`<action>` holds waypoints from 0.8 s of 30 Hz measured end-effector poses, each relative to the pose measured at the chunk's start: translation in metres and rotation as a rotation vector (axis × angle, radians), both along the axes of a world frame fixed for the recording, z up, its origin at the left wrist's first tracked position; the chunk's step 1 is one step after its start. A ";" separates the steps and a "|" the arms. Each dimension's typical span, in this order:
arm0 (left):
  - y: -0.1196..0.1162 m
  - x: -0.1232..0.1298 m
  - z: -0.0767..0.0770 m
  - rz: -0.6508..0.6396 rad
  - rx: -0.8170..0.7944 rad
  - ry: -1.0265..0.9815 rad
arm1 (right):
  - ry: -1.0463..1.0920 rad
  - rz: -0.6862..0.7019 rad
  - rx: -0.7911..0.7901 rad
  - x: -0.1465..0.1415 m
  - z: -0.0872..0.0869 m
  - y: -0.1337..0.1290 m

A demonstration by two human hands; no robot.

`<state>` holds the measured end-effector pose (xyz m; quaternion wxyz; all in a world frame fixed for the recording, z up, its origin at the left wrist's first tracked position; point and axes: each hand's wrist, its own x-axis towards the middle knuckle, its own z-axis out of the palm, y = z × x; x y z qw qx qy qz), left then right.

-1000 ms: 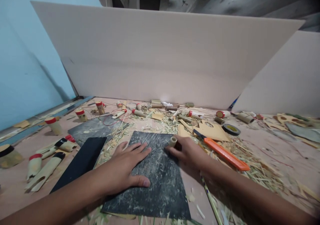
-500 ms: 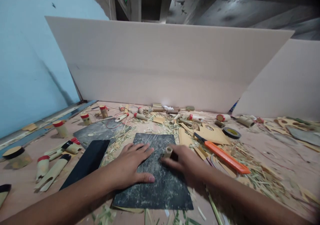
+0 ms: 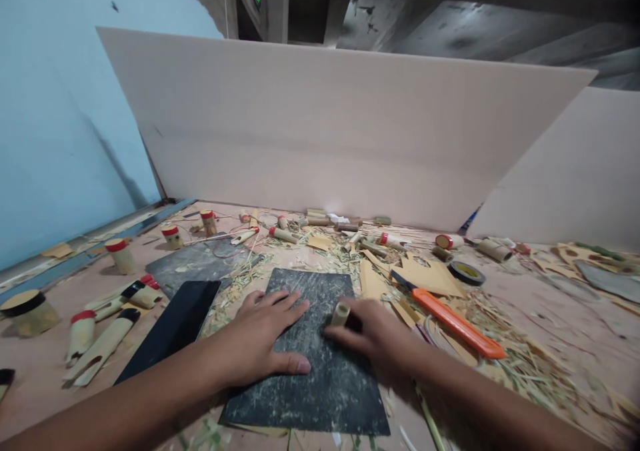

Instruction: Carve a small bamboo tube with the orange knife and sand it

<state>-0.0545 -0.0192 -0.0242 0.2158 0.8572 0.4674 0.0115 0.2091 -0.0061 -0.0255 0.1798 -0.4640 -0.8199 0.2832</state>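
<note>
A dark sheet of sandpaper (image 3: pixel 320 391), dusted with pale powder, lies flat in front of me. Spread over its left side is my left hand (image 3: pixel 270 334), palm down with fingers apart, holding nothing. On the sheet's right side my right hand (image 3: pixel 375 327) is wrapped round a short bamboo tube (image 3: pixel 341 313). The tube's open end points up and its lower end is against or close to the sheet; the fingers hide much of it. An orange utility knife (image 3: pixel 457 324) with its blade out rests just right of this hand.
A black phone (image 3: pixel 173 331) lies left of the sandpaper. Bamboo pieces with red or black bands, such as an upright one (image 3: pixel 120 256), stand and lie further left. Tape (image 3: pixel 467 272), yellow paper scraps (image 3: pixel 425 274) and shavings (image 3: pixel 530 364) litter the right. A white board (image 3: pixel 340 137) rises behind.
The right hand and bamboo tube have shifted slightly on the sandpaper, a little nearer me. My left hand keeps its place on the sheet. The whole view has tilted a little.
</note>
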 end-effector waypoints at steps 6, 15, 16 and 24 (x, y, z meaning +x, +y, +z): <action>0.002 -0.003 -0.008 -0.015 0.027 -0.021 | 0.071 0.030 -0.062 -0.002 -0.003 -0.003; 0.000 0.000 -0.002 -0.004 0.033 -0.017 | 0.422 -0.257 -0.223 0.027 -0.005 0.028; -0.001 0.001 -0.002 -0.005 0.055 -0.032 | 0.462 -0.229 -0.291 0.023 -0.004 0.024; -0.018 0.007 0.002 0.053 0.031 -0.391 | 0.667 -0.017 -0.662 -0.009 -0.002 -0.010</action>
